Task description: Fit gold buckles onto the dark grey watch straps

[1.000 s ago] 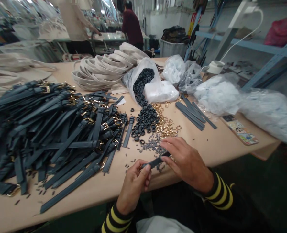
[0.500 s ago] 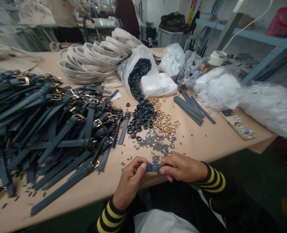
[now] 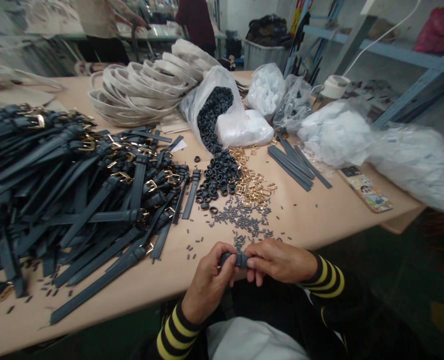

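Near the table's front edge, a dark strap (image 3: 241,260) with a loop around it is stretched between my two hands. My left hand (image 3: 214,270) is closed on its left end, thumb on top. On the strap's right end, my right hand (image 3: 276,261) pinches with thumb and fingers. Just beyond my fingers lie many small dark tubular pieces (image 3: 240,220). Behind these are a heap of dark strap loops (image 3: 222,175) and a scatter of gold buckles (image 3: 254,187). My fingers hide much of the strap.
A large pile of buckled dark straps (image 3: 75,200) covers the left side. Coiled pale straps (image 3: 142,90) lie at the back, beside an open plastic bag (image 3: 229,80) of loops. Loose strips (image 3: 291,167), a phone (image 3: 366,190) and more bags (image 3: 338,132) are on the right. Two people stand behind.
My hands have drawn slightly closer together on the strap, with my left hand shifting to the right. Less of the strap shows between them.
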A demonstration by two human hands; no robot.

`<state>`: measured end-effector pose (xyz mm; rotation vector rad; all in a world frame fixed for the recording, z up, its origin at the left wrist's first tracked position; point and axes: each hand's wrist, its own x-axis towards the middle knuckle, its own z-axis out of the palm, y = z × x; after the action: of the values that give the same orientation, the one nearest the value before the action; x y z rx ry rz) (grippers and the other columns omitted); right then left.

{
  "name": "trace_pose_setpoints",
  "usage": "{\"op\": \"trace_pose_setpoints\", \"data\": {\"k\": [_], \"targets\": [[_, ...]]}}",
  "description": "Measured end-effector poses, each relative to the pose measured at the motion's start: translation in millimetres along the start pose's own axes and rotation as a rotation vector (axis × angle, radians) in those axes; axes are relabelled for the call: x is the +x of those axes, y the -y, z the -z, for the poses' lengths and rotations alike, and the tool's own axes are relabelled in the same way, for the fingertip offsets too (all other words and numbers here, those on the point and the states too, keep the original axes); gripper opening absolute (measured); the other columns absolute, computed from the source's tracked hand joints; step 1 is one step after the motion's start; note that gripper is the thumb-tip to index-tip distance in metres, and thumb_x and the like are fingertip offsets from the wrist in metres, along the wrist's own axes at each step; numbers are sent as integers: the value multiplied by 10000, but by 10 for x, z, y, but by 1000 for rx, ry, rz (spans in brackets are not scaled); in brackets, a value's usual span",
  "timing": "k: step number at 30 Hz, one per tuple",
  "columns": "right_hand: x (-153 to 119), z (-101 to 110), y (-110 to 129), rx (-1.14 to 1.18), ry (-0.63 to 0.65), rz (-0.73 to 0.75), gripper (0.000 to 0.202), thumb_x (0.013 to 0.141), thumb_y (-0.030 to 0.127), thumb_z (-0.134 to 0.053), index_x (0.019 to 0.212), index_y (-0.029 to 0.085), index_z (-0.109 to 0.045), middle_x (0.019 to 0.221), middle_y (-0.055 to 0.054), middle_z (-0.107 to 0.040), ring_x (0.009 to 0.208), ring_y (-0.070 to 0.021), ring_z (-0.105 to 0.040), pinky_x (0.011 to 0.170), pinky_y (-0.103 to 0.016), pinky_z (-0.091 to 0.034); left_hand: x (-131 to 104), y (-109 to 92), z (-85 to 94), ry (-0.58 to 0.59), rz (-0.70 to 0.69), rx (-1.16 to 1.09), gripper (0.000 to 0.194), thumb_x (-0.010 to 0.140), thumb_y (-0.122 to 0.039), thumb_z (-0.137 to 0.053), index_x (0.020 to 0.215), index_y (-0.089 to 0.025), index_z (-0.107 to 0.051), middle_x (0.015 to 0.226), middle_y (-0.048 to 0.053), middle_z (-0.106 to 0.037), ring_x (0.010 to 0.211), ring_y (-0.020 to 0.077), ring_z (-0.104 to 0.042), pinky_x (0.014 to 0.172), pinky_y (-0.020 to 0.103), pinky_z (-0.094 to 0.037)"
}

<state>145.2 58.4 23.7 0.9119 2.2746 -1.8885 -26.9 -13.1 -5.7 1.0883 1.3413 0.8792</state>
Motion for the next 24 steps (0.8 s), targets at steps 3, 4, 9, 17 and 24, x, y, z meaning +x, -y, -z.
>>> {"op": "trace_pose_setpoints", "data": {"k": [3, 4, 9, 17, 24], "targets": [[-6, -14, -7, 47, -27, 2, 201, 865, 190, -384, 733, 134, -525, 538, 37, -529, 418, -48, -458, 443, -144, -364, -14, 3, -22, 0, -20, -16, 150, 821, -331, -464, 835, -182, -480, 600, -44, -525, 443, 64, -453, 441, 174, -366], [-10, -24, -19, 59, -42, 10, 209, 869, 213, -392, 730, 134, -526, 517, 46, -503, 401, -45, -425, 421, -142, -339, -16, 6, -23, 1, -26, -9, 144, 824, -327, -458, 836, -185, -475, 603, -43, -523, 445, 65, -451, 441, 174, -364], [-27, -94, -126, 120, -87, 42, 271, 878, 297, -406, 695, 132, -520, 501, 50, -474, 400, -41, -376, 404, -143, -291, -36, -18, 18, 37, -102, 126, 116, 829, -291, -449, 815, -185, -493, 595, -39, -492, 474, 76, -434, 458, 184, -347], [19, -107, -154, 170, -78, 31, 375, 869, 434, -392, 666, 139, -503, 503, 34, -503, 390, -49, -388, 399, -154, -292, -42, -79, 67, 160, -165, 238, 134, 865, -302, -385, 847, -195, -464, 572, -41, -446, 524, 102, -438, 532, 210, -340], [-17, -192, -154, 173, -127, -55, 326, 863, 474, -378, 894, 209, -565, 690, -30, -608, 528, -122, -548, 516, -222, -431, -16, 74, -1, 117, -275, 416, 277, 863, -369, -314, 958, -189, -501, 679, 46, -530, 566, 160, -476, 556, 277, -345]]}}
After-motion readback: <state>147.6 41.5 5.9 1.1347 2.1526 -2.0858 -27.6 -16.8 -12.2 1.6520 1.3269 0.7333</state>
